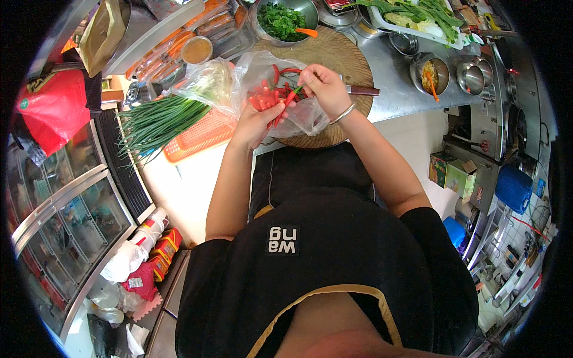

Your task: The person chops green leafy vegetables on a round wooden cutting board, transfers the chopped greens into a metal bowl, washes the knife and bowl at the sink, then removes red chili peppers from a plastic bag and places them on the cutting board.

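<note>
Several red chili peppers (264, 96) are bunched in my left hand (262, 118), over the round wooden chopping board (353, 58). One chili with a green stem (293, 95) sticks up from this hand, angled towards my right hand (326, 87). My right thumb and fingers are pinched together right by that stem; whether they grip it is hidden. Beneath both hands a clear plastic bag (309, 118) lies spread on the board, with more red chilies in it. A knife's brown handle (365, 91) juts past the board's right edge, its blade mostly covered.
Left of the board, scallions (165, 121) in a plastic bag lie over an orange basket (197, 141). Behind the board stands a metal bowl of chopped greens (282, 20). Metal bowls (429, 74) and a white tray of leafy vegetables (418, 22) occupy the steel counter's right side.
</note>
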A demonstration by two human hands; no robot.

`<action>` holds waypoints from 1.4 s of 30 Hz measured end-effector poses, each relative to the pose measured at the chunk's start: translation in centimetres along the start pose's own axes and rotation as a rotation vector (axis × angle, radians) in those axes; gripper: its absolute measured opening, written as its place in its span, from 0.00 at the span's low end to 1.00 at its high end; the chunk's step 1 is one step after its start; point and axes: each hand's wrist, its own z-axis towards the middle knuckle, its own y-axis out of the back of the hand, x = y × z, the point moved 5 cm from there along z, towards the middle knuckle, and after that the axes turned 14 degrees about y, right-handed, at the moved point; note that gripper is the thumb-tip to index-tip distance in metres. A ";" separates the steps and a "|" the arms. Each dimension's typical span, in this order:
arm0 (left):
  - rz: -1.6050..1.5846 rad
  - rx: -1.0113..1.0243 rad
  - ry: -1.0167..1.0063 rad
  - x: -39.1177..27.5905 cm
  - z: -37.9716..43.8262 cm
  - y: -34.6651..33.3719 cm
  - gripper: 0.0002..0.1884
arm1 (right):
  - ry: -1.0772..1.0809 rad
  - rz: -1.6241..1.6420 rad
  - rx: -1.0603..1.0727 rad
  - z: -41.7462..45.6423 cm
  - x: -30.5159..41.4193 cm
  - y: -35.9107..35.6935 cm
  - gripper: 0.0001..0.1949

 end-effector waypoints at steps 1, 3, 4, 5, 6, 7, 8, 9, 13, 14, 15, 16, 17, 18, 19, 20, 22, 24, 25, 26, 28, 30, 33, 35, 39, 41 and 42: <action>0.034 -0.042 -0.006 0.0 0.1 0.2 0.14 | 0.108 -0.185 0.043 0.0 0.2 0.2 0.09; 0.102 -0.127 -0.021 0.0 0.1 0.8 0.13 | 0.323 -0.554 0.132 0.1 1.0 -0.2 0.08; 0.136 -0.143 -0.032 0.0 0.2 1.0 0.16 | 0.293 -0.644 0.194 -0.2 1.3 -0.3 0.07; 0.171 -0.158 -0.044 -0.1 0.2 1.2 0.20 | 0.314 -0.687 0.303 -0.4 1.4 -0.9 0.07; 0.208 -0.168 -0.060 -0.3 0.5 1.2 0.23 | 0.339 -0.735 0.408 -0.5 1.6 -1.2 0.07; 0.230 -0.167 -0.087 -0.3 0.6 1.2 0.24 | 0.362 -0.783 0.514 -0.6 1.8 -1.5 0.06; 0.252 -0.166 -0.113 -0.2 0.5 1.1 0.25 | 0.292 -0.909 0.551 -0.7 0.9 -1.4 0.08; 0.271 -0.166 -0.136 -0.2 0.1 0.7 0.26 | 0.252 -0.986 0.588 -0.8 0.8 -1.6 0.08; 0.230 -0.169 -0.080 -0.3 -0.4 1.4 0.26 | 0.205 -0.926 0.700 -0.7 1.0 -1.9 0.05; 0.181 -0.063 -0.066 -0.2 -0.5 1.9 0.24 | 0.183 -0.749 0.706 -0.7 1.3 -1.9 0.04; 0.131 0.041 -0.051 -0.4 -0.8 2.3 0.23 | 0.160 -0.570 0.709 -0.7 1.6 -2.1 0.03; 0.081 0.145 -0.036 -0.4 -1.0 2.4 0.22 | 0.090 -0.375 0.646 -0.8 1.7 -2.3 0.03; -0.018 0.146 -0.057 -0.3 -1.0 2.7 0.21 | 0.019 -0.180 0.580 -1.1 1.7 -2.7 0.02; -0.118 0.148 -0.076 -0.5 -1.3 2.4 0.20 | -0.051 0.012 0.508 -1.3 1.6 -3.0 0.02; -0.216 0.153 -0.096 -1.1 -1.7 1.7 0.19 | -0.061 -0.100 0.482 -0.9 1.1 -2.8 0.03; -0.249 0.028 -0.135 -1.6 -1.8 1.1 0.16 | -0.070 -0.212 0.454 -0.5 0.2 -2.4 0.04; -0.158 0.008 -0.106 -1.3 -0.9 2.6 0.14 | 0.076 -0.651 0.445 -0.3 -0.7 -2.5 0.07; -0.117 -0.040 -0.131 -0.8 -0.4 3.1 0.10 | 0.395 -1.301 0.440 -0.7 -0.4 -3.4 0.11; -0.088 -0.056 -0.115 -0.6 -0.3 3.3 0.14 | 0.302 -1.361 0.454 -0.4 -0.7 -3.2 0.12; -0.059 -0.073 -0.099 -0.5 0.0 3.6 0.17 | 0.208 -1.418 0.469 0.4 -1.0 -2.7 0.13; -0.050 -0.108 -0.108 -0.6 -0.1 3.4 0.23 | -0.004 -1.470 0.386 1.9 -1.5 -1.5 0.12; -0.053 -0.137 -0.125 -0.5 0.0 3.2 0.27 | 0.088 -1.606 0.316 2.0 -3.2 -0.2 0.11; -0.033 -0.144 -0.140 -0.2 0.2 3.5 0.30 | 0.149 -1.621 0.287 2.3 -5.0 1.0 0.12; -0.025 -0.210 -0.172 0.8 0.8 5.1 0.30 | 0.084 -1.594 0.331 2.7 -5.0 0.7 0.14; -0.031 -0.158 -0.162 -0.1 0.3 3.8 0.29 | 0.046 -1.477 0.349 3.0 -4.6 1.7 0.12; -0.066 -0.102 -0.149 -0.5 0.0 3.1 0.29 | -0.011 -1.465 0.370 2.9 -4.2 1.9 0.09; -0.009 -0.108 -0.117 -0.8 0.0 2.6 0.29 | -0.041 -1.465 0.398 2.8 -4.2 2.0 0.08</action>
